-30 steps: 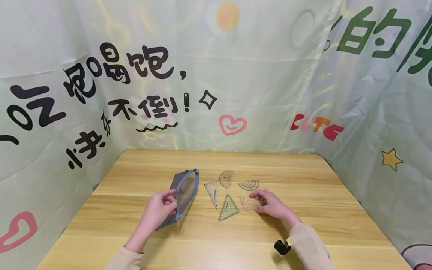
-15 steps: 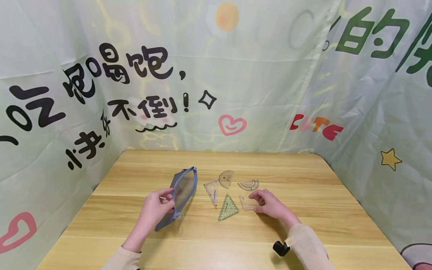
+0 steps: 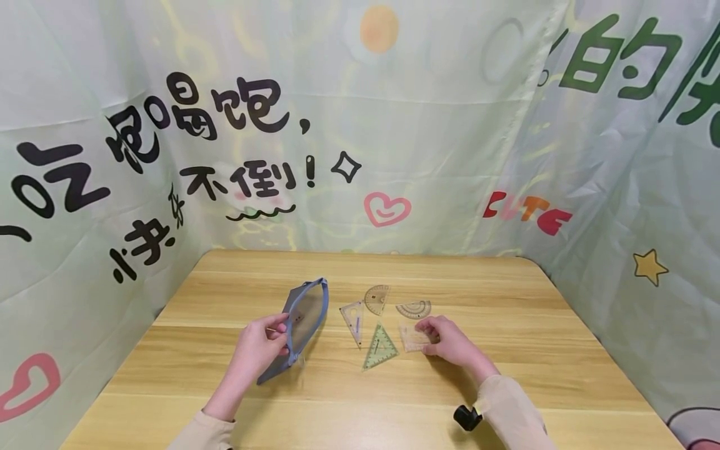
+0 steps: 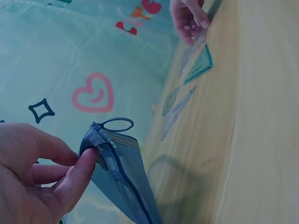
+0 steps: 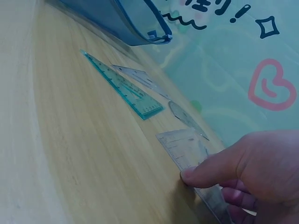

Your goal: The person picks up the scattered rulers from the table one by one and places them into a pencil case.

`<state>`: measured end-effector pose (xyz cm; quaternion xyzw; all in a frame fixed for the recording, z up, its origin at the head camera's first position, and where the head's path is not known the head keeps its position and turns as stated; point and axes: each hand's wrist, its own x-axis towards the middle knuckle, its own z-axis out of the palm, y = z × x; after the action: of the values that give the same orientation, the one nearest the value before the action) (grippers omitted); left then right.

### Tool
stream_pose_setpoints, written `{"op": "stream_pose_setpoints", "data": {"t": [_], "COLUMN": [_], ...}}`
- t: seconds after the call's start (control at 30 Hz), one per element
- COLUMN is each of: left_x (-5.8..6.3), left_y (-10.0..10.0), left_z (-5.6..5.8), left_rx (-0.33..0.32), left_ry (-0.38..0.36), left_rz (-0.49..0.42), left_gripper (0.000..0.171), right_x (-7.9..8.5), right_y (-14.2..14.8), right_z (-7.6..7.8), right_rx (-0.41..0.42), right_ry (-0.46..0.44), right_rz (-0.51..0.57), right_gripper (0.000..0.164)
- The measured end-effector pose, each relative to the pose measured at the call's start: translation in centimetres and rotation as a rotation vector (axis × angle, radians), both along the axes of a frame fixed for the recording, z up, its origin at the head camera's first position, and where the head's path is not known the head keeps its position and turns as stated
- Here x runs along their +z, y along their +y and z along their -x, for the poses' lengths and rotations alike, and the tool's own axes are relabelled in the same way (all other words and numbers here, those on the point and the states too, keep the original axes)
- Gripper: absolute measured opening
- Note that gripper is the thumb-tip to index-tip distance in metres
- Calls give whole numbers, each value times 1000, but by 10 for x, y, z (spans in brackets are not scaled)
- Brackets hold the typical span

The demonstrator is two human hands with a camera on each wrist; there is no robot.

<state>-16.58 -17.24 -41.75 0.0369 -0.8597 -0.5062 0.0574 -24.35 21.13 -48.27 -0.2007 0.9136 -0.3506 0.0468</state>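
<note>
My left hand (image 3: 261, 342) pinches the rim of a blue-grey zip pouch (image 3: 309, 309) between thumb and fingers. The pouch stands with its mouth gaping to the right, and its zipper pull (image 4: 117, 124) shows in the left wrist view. On the right side, my right hand (image 3: 450, 340) holds a clear set square (image 5: 180, 147) by its edges, thumb on the near edge. My palm and fingers hide part of it. Between the hands lie a green set square (image 3: 381, 350), a clear set square (image 3: 354, 322) and a brownish protractor (image 3: 377, 299). Another protractor (image 3: 415, 309) lies just behind my right hand.
The wooden table (image 3: 360, 406) reaches back to a printed cloth wall (image 3: 439, 150), with cloth on both sides too. A black camera piece (image 3: 467, 417) sits at my right sleeve (image 3: 512, 409).
My left hand has drawn the pouch slightly left, and its mouth shows a little wider. My right hand has stayed nearly in place, with the clear set square shifting only slightly.
</note>
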Motion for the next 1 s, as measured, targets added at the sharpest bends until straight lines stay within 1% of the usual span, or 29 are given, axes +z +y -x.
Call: {"op": "stream_pose_setpoints", "data": {"t": [0.27,0.4,0.57,0.73,1.0], "left_x": [-3,-5,-6,-6,-8], "left_y": [0,0,1,0,0], "left_z": [1,3,3,3,3], "left_rx": [13,20,20,14,5], "left_ry": [20,10,9,9,-1], "left_rz": [15,-9,-18,-10,-74], "left_gripper": [43,43,42,43,45], "right_x": [3,3,3,2,5], "right_y": [-3,-3,-1,1,-1], "right_z": [-3,-4,-3,-2,-4], "right_rx": [-53,-59,-48,-9,2], "right_ry": [4,14,16,24,9], "right_rz": [12,7,-4,1,-5], "right_gripper": [43,43,45,48,47]}}
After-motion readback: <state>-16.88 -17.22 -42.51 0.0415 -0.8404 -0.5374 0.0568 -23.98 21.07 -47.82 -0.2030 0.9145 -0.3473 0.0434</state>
